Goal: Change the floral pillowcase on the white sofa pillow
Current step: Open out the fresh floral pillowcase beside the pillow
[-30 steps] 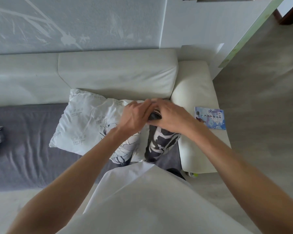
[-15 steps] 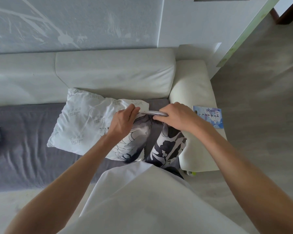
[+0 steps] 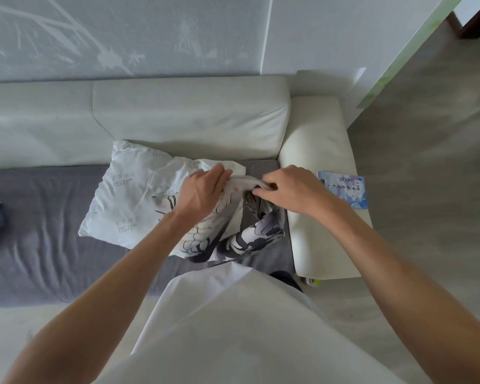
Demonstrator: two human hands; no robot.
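The left hand [image 3: 203, 194] and right hand [image 3: 291, 189], each grasping the black-and-white floral fabric pillowcase [image 3: 233, 231], are now spreading its opening, apparently widening it toward the white printed pillow [image 3: 133, 195].

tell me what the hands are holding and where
Both hold the floral pillowcase at its open edge: the left hand by the pillow corner, the right hand pinching the other side.
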